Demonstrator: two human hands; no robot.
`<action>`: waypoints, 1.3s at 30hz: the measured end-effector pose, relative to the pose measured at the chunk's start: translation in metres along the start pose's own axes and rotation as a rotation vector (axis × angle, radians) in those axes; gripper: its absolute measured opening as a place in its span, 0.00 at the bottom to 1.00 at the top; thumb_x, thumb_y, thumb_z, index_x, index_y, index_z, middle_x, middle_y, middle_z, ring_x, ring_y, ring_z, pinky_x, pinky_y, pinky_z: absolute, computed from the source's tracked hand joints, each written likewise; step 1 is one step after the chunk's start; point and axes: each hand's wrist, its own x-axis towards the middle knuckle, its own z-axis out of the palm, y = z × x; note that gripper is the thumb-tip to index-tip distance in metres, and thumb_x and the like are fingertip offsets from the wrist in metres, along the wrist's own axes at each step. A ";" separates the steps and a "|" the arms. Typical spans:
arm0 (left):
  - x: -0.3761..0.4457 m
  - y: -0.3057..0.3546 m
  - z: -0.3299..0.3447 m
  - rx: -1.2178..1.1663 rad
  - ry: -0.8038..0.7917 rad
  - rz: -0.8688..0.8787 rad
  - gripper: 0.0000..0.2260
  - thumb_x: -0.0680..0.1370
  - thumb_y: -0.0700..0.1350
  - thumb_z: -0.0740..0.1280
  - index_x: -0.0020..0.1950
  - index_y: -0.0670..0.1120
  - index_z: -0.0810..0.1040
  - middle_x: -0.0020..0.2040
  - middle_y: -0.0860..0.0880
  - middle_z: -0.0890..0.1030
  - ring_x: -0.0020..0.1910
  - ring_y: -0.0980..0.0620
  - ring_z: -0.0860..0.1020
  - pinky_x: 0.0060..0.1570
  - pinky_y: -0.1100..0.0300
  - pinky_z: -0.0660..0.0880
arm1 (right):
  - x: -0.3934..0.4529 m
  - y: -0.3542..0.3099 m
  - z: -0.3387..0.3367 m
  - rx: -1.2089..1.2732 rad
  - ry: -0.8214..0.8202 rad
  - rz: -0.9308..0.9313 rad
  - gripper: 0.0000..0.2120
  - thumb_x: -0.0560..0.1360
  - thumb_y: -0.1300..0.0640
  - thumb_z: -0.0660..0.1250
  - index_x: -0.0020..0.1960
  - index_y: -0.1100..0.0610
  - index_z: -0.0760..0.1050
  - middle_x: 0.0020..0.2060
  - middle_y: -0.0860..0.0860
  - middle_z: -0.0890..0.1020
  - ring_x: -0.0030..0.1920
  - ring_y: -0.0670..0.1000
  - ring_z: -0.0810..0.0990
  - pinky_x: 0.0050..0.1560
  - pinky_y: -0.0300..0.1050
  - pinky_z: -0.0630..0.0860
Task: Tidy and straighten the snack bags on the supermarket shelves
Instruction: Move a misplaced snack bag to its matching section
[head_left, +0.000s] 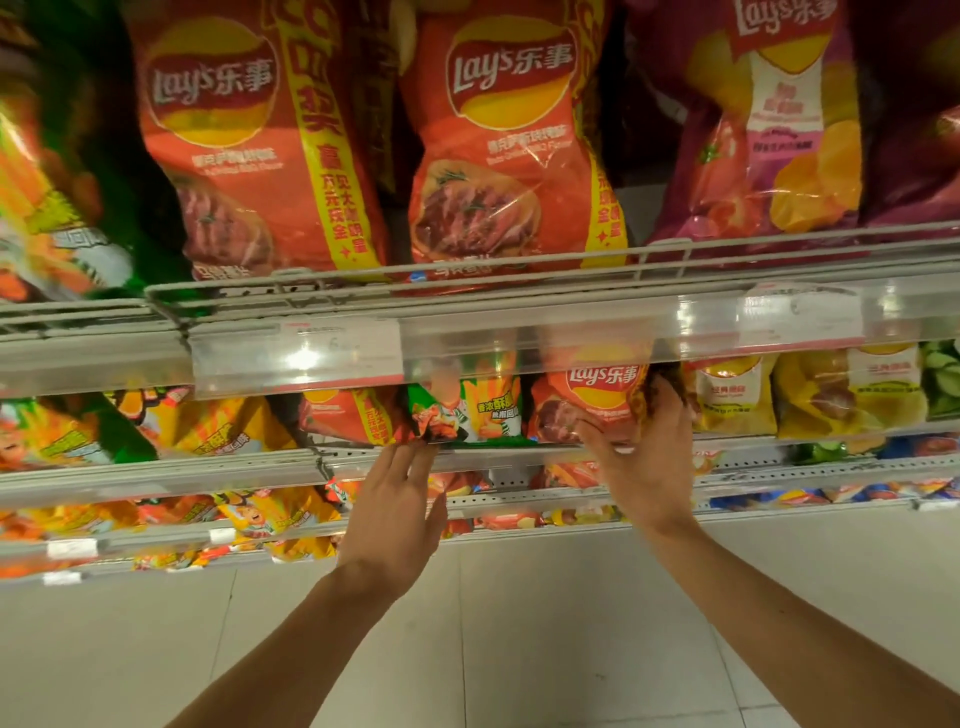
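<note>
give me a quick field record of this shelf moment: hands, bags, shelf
left hand: open, fingertips at the bottom edge of the green snack bag
right hand: fingers curled round the small red Lay's bag
shelf: second tier, both bags behind its wire front rail
upper tier: large red Lay's bags, upright

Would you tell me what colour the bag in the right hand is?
Orange-red bag with a yellow-and-red logo, seen in the head view.

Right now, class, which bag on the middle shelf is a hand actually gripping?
The small red Lay's bag: the right hand holds its right edge. The left hand only touches the green bag beside it.
</note>
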 end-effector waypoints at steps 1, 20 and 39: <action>-0.005 -0.005 -0.001 -0.055 0.021 0.009 0.23 0.82 0.48 0.63 0.77 0.46 0.66 0.74 0.49 0.67 0.74 0.48 0.63 0.75 0.55 0.60 | -0.010 -0.001 -0.001 0.027 0.056 -0.033 0.42 0.70 0.42 0.76 0.75 0.57 0.62 0.69 0.55 0.71 0.70 0.54 0.69 0.68 0.47 0.71; 0.068 -0.121 -0.065 -1.062 -0.012 -0.307 0.13 0.66 0.49 0.80 0.48 0.54 0.82 0.37 0.58 0.86 0.38 0.57 0.85 0.30 0.66 0.78 | -0.009 -0.088 0.100 0.111 -0.248 0.103 0.32 0.66 0.43 0.80 0.64 0.47 0.70 0.53 0.36 0.78 0.52 0.29 0.76 0.50 0.21 0.68; 0.061 -0.131 -0.098 -1.098 -0.245 -0.412 0.11 0.70 0.47 0.79 0.34 0.43 0.81 0.24 0.48 0.75 0.22 0.57 0.74 0.25 0.72 0.70 | -0.012 -0.093 0.134 0.148 -0.124 0.157 0.47 0.58 0.38 0.83 0.72 0.50 0.68 0.58 0.41 0.81 0.59 0.43 0.76 0.54 0.23 0.66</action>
